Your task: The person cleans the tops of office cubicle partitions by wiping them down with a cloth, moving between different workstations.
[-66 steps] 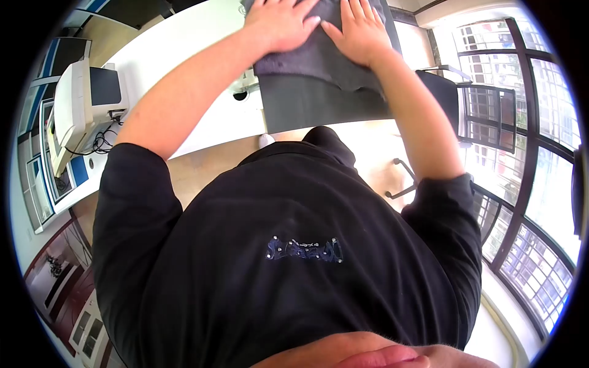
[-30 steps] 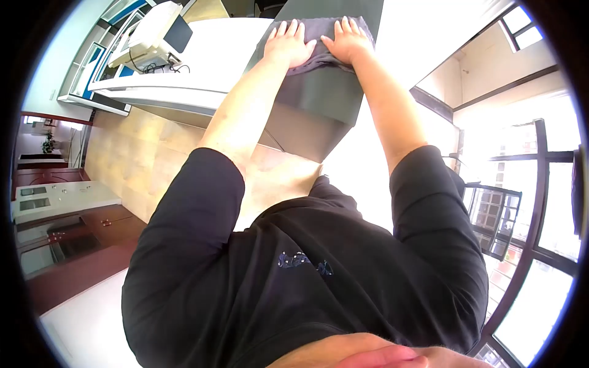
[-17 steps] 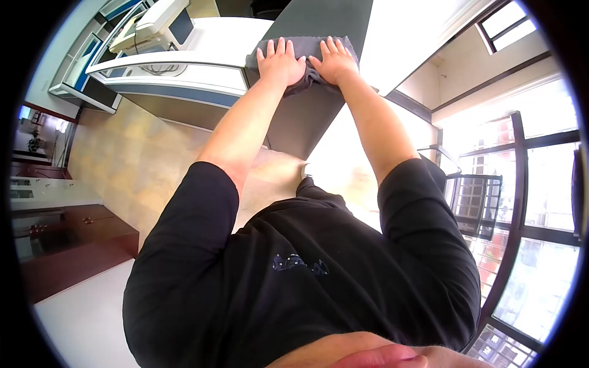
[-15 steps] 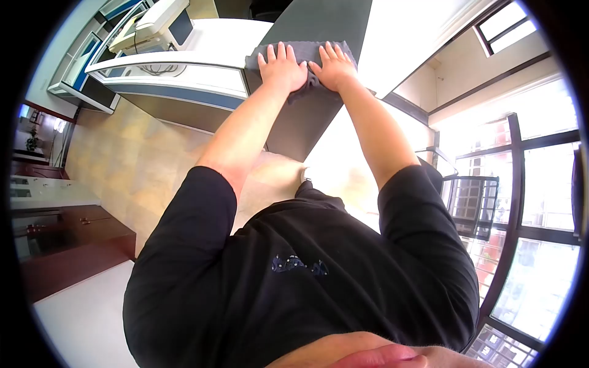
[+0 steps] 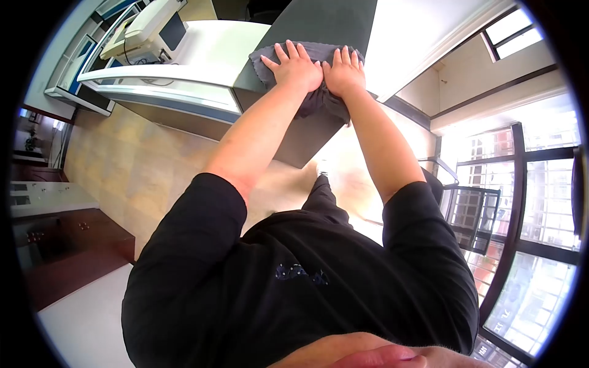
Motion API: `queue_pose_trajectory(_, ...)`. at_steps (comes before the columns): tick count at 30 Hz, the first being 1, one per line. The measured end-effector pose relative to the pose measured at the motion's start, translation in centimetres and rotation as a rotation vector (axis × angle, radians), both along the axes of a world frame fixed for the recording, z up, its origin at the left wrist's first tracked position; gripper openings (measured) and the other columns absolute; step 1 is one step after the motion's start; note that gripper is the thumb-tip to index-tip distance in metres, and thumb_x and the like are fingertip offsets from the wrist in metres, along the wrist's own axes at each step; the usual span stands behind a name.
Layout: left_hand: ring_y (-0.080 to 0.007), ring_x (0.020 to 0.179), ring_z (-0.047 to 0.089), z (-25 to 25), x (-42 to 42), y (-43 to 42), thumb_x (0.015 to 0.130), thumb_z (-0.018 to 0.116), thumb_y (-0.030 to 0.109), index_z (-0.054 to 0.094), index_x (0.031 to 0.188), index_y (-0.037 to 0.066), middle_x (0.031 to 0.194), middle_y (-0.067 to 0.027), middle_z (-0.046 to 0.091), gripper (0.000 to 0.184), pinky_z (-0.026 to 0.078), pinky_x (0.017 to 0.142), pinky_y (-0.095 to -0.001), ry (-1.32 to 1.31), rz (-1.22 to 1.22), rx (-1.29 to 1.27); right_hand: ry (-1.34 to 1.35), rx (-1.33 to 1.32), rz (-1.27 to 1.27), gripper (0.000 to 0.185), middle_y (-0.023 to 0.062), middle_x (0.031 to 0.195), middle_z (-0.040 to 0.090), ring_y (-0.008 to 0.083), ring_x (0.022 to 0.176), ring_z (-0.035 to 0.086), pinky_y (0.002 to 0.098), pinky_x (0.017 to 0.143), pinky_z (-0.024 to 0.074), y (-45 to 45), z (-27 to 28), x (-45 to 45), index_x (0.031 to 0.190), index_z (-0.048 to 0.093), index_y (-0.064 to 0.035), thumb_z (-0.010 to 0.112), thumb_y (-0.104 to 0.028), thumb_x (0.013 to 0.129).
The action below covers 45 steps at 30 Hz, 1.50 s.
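A grey cloth (image 5: 264,63) lies on the dark grey top (image 5: 325,23) of a counter, and part of it hangs over the near edge below my hands. My left hand (image 5: 297,67) rests flat on the cloth with its fingers spread. Beside it on the right, my right hand (image 5: 345,73) presses on the same cloth, fingers stretched out and slightly apart. The two thumbs are close together, touching or nearly so.
A white desk (image 5: 215,49) with a raised rim joins the counter on the left and bears a beige machine (image 5: 144,34) with cables. Dark red cabinets (image 5: 101,236) stand at the lower left. A black chair (image 5: 469,211) is by the windows on the right.
Both hands have come back toward me with the cloth, and more of it now hangs over the near edge. The view has shifted with the head.
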<state>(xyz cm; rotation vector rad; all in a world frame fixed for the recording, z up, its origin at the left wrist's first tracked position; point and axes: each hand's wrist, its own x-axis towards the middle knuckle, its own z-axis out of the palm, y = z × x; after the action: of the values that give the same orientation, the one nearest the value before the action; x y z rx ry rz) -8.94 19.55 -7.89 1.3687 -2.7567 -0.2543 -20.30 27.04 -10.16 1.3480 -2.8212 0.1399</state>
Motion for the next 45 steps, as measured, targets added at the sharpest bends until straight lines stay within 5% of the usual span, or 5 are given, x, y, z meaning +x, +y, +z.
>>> queue_pose_trajectory(26,-0.0337,0.164,0.016,-2.0,-29.5,-25.3,0.107,0.037,0.056,0.021,0.170,0.010,0.179,-0.0103,0.014,0.080,0.022,0.126,-0.0651,-0.016,0.246,-0.060,0.107,0.015,0.414,0.077,0.0077,0.178,0.019,0.0282,0.164,0.018,0.0423,0.133,0.0192,-28.4,-0.3,-32.6,0.169,0.028,-0.0113,0.034,-0.059,0.109)
queue_pose_trajectory(27,-0.0329,0.164,0.017,-2.4,-29.9,-26.0,0.106,0.037,0.057,0.022,0.169,0.009,0.178,-0.0109,0.015,0.081,0.024,0.127,-0.0617,-0.021,0.233,-0.091,0.067,-0.047,0.475,0.079,0.0197,0.174,0.026,0.0335,0.163,0.020,0.0468,0.133,0.0114,-27.9,0.1,-32.7,0.163,0.035,-0.0001,0.034,-0.056,0.108)
queue_pose_trajectory(38,-0.0321,0.164,0.016,3.4,-26.7,-18.5,0.105,0.038,0.061,0.024,0.168,0.003,0.177,-0.0144,0.018,0.087,0.014,0.132,-0.0512,-0.021,0.243,-0.033,0.133,0.090,0.482,0.078,0.0156,0.177,0.018,0.0338,0.164,0.016,0.0443,0.134,0.0120,-26.9,1.9,-32.5,0.168,0.026,-0.0036,0.030,-0.055,0.110)
queue_pose_trajectory(40,-0.0336,0.158,0.029,0.7,-25.7,-17.7,0.104,0.043,0.060,0.033,0.164,0.003,0.172,-0.0181,0.029,0.084,0.026,0.129,-0.0519,-0.062,0.256,-0.146,0.112,0.077,0.492,0.080,0.0169,0.177,0.018,0.0345,0.164,0.016,0.0440,0.134,0.0098,-24.6,1.2,-31.3,0.168,0.025,-0.0023,0.030,-0.057,0.109)
queue_pose_trajectory(45,-0.0326,0.165,0.009,-0.9,-21.7,-11.7,0.108,0.033,0.060,0.021,0.171,0.019,0.179,-0.0041,0.012,0.076,0.010,0.128,-0.0692,-0.065,0.275,-0.068,0.066,-0.081,0.388,0.089,0.0080,0.177,0.023,0.0274,0.163,0.019,0.0406,0.132,0.0198,-18.7,-1.0,-28.0,0.167,0.031,-0.0094,0.042,-0.069,0.102)
